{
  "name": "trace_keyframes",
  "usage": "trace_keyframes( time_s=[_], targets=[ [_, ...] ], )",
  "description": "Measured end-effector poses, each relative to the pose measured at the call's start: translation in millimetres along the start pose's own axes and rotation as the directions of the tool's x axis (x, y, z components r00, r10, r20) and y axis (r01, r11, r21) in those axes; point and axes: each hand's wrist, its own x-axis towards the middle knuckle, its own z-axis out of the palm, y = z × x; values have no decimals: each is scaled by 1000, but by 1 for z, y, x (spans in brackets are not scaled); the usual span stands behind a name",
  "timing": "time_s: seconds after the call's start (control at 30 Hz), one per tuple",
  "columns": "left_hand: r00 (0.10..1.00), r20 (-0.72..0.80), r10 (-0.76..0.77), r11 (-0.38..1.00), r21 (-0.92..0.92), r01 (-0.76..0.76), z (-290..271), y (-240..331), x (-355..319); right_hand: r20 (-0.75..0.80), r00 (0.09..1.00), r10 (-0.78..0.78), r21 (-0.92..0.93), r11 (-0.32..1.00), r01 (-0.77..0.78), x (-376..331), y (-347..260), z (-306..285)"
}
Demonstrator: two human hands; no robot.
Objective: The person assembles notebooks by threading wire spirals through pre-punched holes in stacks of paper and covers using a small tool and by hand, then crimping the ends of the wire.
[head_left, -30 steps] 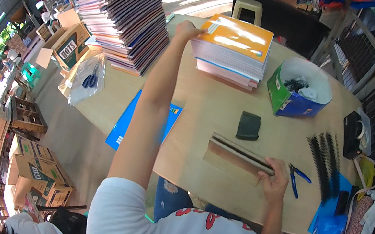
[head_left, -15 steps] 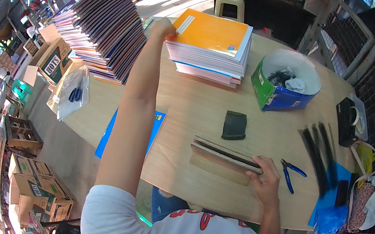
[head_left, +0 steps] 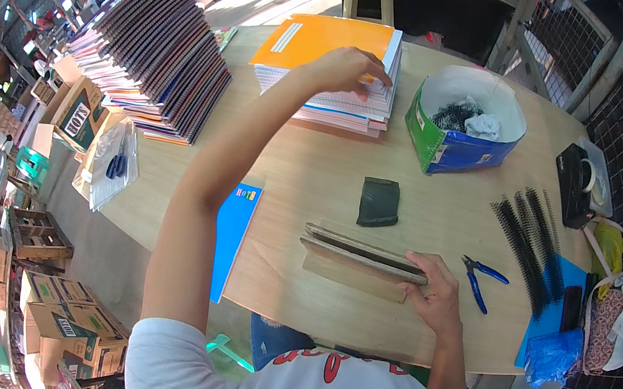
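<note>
My left hand (head_left: 348, 71) reaches over a pile of paper sheets topped by an orange cover (head_left: 313, 36). Its fingers are apart near the pile's front right corner, and no sheet shows between them. On the near side of the table, my right hand (head_left: 436, 289) grips the right end of a long wooden holder with a slot along its top (head_left: 363, 255). Between holder and pile lies a small dark flat pad (head_left: 380, 203). Cutting pliers (head_left: 483, 283) with blue handles lie just right of my right hand, and a blue notebook (head_left: 231, 239) sits partly behind my left forearm.
A tall leaning stack of spiral-bound notebooks (head_left: 159, 45) stands at the left. An open-topped green and blue container (head_left: 466, 154) holds dark scraps. Black spiral wires (head_left: 529, 247) lie at the right, near a blue plastic bag (head_left: 552, 358). Scissors (head_left: 117, 164) rest on clear plastic.
My left hand has moved right, from the left edge of the orange-topped pile to its right side. My right hand keeps hold of the wooden holder. The whole view has shifted slightly.
</note>
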Motion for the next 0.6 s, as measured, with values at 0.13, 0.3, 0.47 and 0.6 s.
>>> trace_keyframes(
  time_s=[0.13,0.3,0.47,0.6],
  targets=[
    [1000,13,5,995,-97,-4,-1,-2,7,-8,1000,-18,-3,1000,18,0,1,-3],
    [997,63,-32,993,-114,40,-6,1,9,4,1000,-11,-2,1000,11,-2,1,-4],
    [995,93,-45,991,-120,56,-9,0,10,20,1000,20,8,1000,-20,-2,-5,-7],
    [991,115,-67,991,-107,80,-7,1,15,10,998,54,14,998,-54,-5,2,-9]
  ],
)
